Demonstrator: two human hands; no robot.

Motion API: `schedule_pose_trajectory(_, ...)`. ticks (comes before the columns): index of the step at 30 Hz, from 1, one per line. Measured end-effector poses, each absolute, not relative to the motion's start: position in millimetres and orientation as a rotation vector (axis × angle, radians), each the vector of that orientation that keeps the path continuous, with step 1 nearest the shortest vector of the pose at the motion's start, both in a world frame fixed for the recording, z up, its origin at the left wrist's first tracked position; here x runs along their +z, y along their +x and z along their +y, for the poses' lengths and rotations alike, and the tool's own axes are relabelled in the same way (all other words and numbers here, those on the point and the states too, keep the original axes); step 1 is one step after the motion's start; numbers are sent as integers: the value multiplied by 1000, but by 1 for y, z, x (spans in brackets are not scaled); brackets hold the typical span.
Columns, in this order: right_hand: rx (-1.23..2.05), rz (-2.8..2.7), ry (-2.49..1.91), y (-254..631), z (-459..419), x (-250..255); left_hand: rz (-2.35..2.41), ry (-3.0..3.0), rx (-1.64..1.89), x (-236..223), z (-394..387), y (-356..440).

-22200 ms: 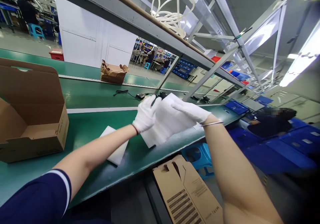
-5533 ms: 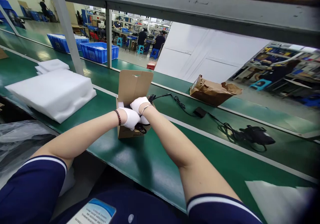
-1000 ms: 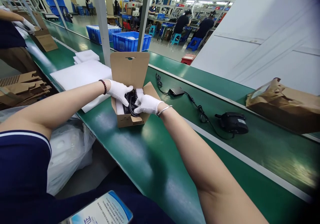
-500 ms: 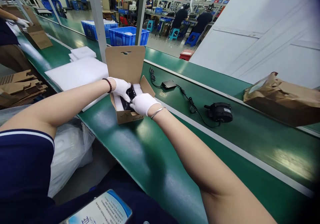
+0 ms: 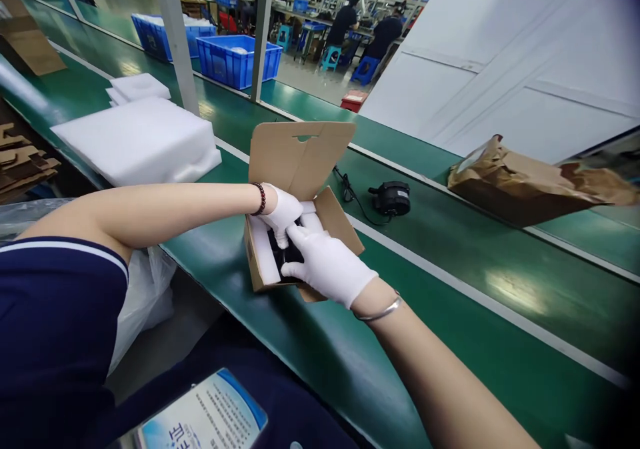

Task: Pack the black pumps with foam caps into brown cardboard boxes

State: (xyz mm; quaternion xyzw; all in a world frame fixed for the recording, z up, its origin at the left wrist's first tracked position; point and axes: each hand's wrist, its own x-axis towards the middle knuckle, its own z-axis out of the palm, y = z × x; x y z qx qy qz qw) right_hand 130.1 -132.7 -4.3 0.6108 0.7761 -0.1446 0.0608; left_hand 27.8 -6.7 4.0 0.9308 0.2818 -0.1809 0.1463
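Observation:
An open cardboard box, lid raised at the back, sits on the green conveyor belt with white foam lining its inside. Down in it lies a black item, mostly covered by my hands. My left hand, in a white glove, reaches in from the left with its fingers pressed together, pointing down; their tips and whatever they hold are hidden. From the right comes my right hand, also gloved, its thumb and fingers apart over the black item.
A round black device with a cable lies on the belt behind the box. Stacked white foam sheets are at left, a crumpled brown paper bag at right. Blue crates and metal posts stand beyond; people sit farther back.
The view has shifted, and the box appears lower, further right and turned. My right hand's fingers have spread from a pinch. A flap at the box's front now sticks out below my right hand.

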Motion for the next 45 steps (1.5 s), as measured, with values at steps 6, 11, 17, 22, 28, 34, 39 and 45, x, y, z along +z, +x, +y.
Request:
schedule_pose_trajectory(6, -434, 2162, 1765, 131, -123, -1, 955, 2724, 769, -7, -40, -46)
schedule_pose_trajectory(11, -443, 2223, 1669, 129, -105, -7, 918, 2637, 1243, -74, -112, -73)
schedule_pose_trajectory(17, -603, 2536, 1797, 174, -123, -6, 803, 3006, 404, -69, -110, -23)
schedule_pose_trajectory(22, -1001, 2900, 2544, 253, -115, -30, 563, 3040, 364, -51, -85, -21)
schedule_pose_trajectory(28, -1487, 2776, 2468, 233, -47, -88, 339, 2740, 446, -57, -47, -11)
schedule_pose_trajectory(34, -1334, 3024, 2611, 239, -49, -107, 648, 1538, 1071, -84, -81, -19)
schedule_pose_trajectory(39, -933, 3078, 2451, 247, -92, -103, 848, 1265, 1022, -78, -97, -16)
schedule_pose_trajectory(45, -481, 3458, 2193, 234, -126, -119, 968, 1525, 1420, -116, -91, -1)
